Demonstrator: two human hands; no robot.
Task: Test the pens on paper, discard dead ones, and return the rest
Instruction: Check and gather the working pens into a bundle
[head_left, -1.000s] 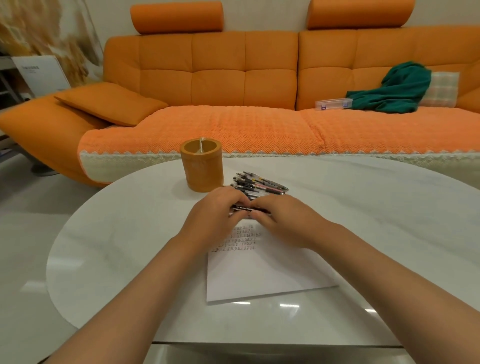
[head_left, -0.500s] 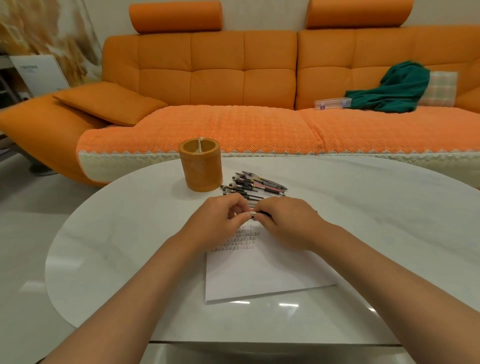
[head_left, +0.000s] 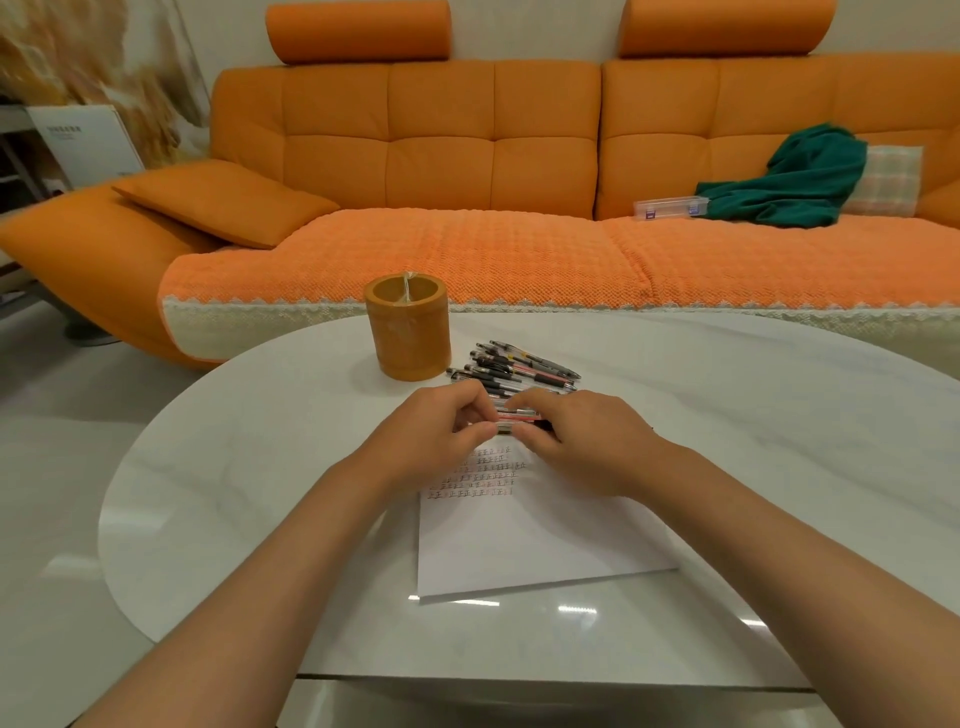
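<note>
A white sheet of paper (head_left: 524, 540) with rows of small test marks lies on the white table (head_left: 260, 467). Above its top edge my left hand (head_left: 431, 436) and my right hand (head_left: 576, 441) meet, both pinching one pen (head_left: 511, 427) held level between them. A pile of several pens (head_left: 519, 369) lies just behind the hands. An orange cylindrical pen holder (head_left: 408, 327) stands upright to the left of the pile, with one thin item showing inside.
An orange sofa (head_left: 467, 156) runs behind the table, with a green cloth (head_left: 795, 182) and a clear plastic case (head_left: 670, 208) on its seat. The table's near edge (head_left: 519, 678) is close to me.
The hands have stayed together over the paper's top edge. The gap between the fingertips has changed slightly, and the pen between them shows more now.
</note>
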